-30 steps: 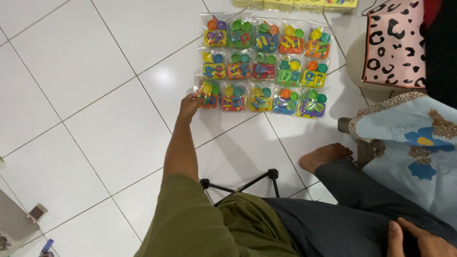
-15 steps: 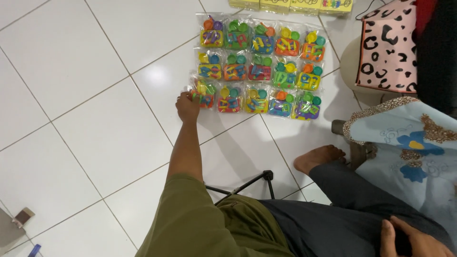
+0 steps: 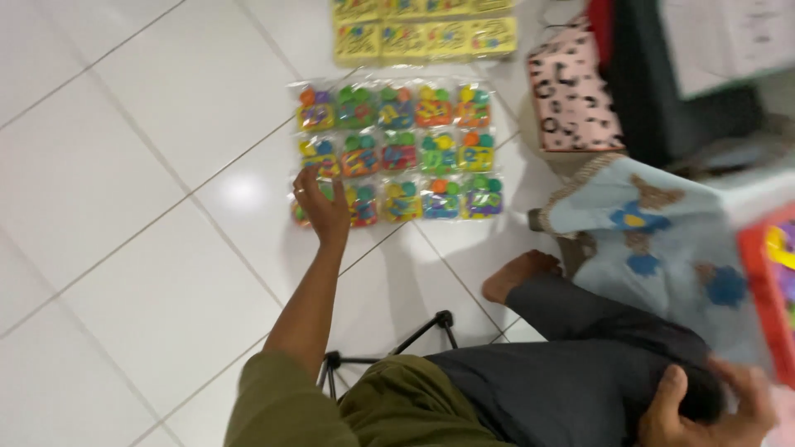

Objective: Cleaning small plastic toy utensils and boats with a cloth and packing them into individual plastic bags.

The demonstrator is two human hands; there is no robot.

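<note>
Clear packets of small colourful toy pieces (image 3: 402, 153) lie on the white tiled floor in three rows. My left hand (image 3: 323, 209) reaches forward and lies flat on the bottom-left packet (image 3: 300, 213), fingers spread over it, not lifting it. My right hand (image 3: 704, 412) rests on my knee in dark trousers at the lower right, fingers apart, holding nothing. A row of yellow packets (image 3: 426, 37) lies beyond the colourful ones.
A pink spotted box (image 3: 571, 99) stands right of the packets. A light blue patterned cloth (image 3: 646, 223) covers something beside my bare foot (image 3: 517, 275). A red object (image 3: 766, 281) shows at the right edge. Black tripod legs (image 3: 414, 339) stand in front of me.
The view has swung left and down, so the packets sit more central and a red object appears at the right. My left hand stays on the bottom-left packet.
</note>
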